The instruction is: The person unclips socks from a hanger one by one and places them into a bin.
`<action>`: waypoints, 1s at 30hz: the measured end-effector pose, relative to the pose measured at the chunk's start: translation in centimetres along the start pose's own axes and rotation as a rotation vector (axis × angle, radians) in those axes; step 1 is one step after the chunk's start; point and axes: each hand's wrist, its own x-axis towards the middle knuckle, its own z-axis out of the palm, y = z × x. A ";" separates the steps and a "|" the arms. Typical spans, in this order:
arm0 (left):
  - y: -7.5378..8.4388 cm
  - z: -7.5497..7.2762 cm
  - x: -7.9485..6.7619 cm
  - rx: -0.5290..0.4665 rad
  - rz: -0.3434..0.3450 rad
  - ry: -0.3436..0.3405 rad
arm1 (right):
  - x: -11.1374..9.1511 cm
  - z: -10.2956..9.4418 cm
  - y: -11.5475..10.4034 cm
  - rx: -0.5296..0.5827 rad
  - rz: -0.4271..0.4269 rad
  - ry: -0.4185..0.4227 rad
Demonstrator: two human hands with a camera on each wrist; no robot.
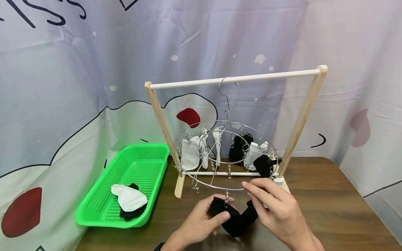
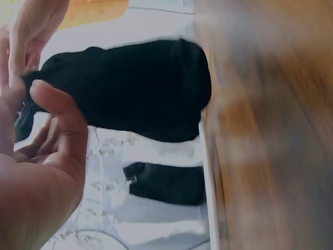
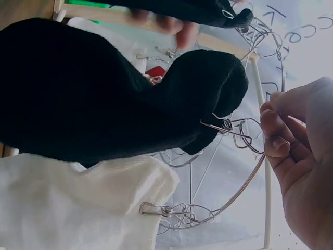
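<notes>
My left hand (image 1: 201, 219) pinches a black sock (image 1: 220, 207) near its top, thumb in front; a metal clip (image 1: 227, 197) at the front of the round wire hanger (image 1: 207, 184) meets its edge. In the left wrist view, that black sock (image 2: 130, 88) stretches out from the thumb (image 2: 54, 99). My right hand (image 1: 279, 209) holds the hanger's outer ring between thumb and fingers. Close to these fingers, in the right wrist view, a clip (image 3: 223, 125) bites another black sock (image 3: 78, 99). A white sock (image 3: 78, 203) hangs from a neighbouring clip (image 3: 166, 209).
A wooden rack (image 1: 311, 104) with a white bar (image 1: 267, 75) carries the hanger by its hook. White socks (image 1: 190, 153) and black socks (image 1: 240, 148) hang around the back. Left of it, a green basket (image 1: 84, 214) holds a white sock (image 1: 130, 198) over black fabric (image 1: 135, 213).
</notes>
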 end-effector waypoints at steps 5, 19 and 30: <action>0.7 0.2 -0.2 0.017 0.052 0.037 | 0.2 0.2 -0.2 0.007 -0.006 0.008; 1.3 0.5 -0.5 0.047 0.116 0.014 | 0.6 -0.1 -0.8 0.033 -0.007 0.032; 1.5 0.7 -0.5 0.030 0.108 0.001 | 0.8 0.7 -2.5 0.166 0.095 -0.083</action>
